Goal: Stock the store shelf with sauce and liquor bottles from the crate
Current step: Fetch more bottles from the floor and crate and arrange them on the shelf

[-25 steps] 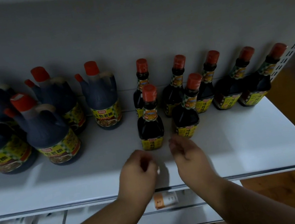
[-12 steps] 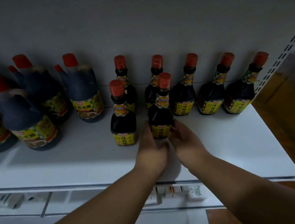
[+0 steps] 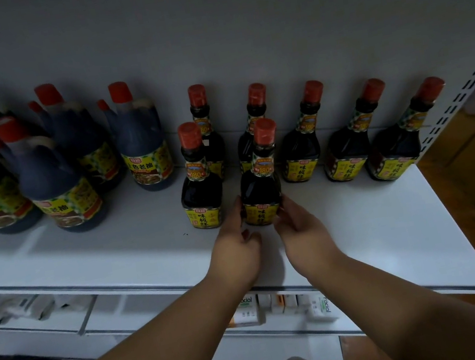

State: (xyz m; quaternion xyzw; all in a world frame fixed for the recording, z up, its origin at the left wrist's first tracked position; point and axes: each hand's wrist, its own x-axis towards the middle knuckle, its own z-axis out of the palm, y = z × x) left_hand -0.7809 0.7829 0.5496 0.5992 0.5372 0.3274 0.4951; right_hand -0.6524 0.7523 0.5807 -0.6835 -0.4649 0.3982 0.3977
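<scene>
Front sauce bottle (image 3: pixel 260 187): small, dark, red cap, yellow label; upright on the white shelf (image 3: pixel 362 221), near the shelf's front half. This is the landmark for all entries below.

Left hand (image 3: pixel 237 250): just left of the landmark, fingers laid along its lower left side, touching the label; how far they curl round is not clear.

Right hand (image 3: pixel 301 232): just right of the landmark, fingers and thumb curled against its lower right side, gripping the base.

Second front bottle (image 3: pixel 199 186): same type, upright, just left of the landmark, apart from it.

Back row of small bottles (image 3: pixel 346 142): five, same type, upright behind the landmark along the back wall, running from behind-left to far right.

Large handled jugs (image 3: pixel 145 151): dark, red caps, yellow labels, grouped well left of the landmark.

Lower shelf (image 3: pixel 157 306): below the landmark; small white boxes (image 3: pixel 245 310) stand on it.
</scene>
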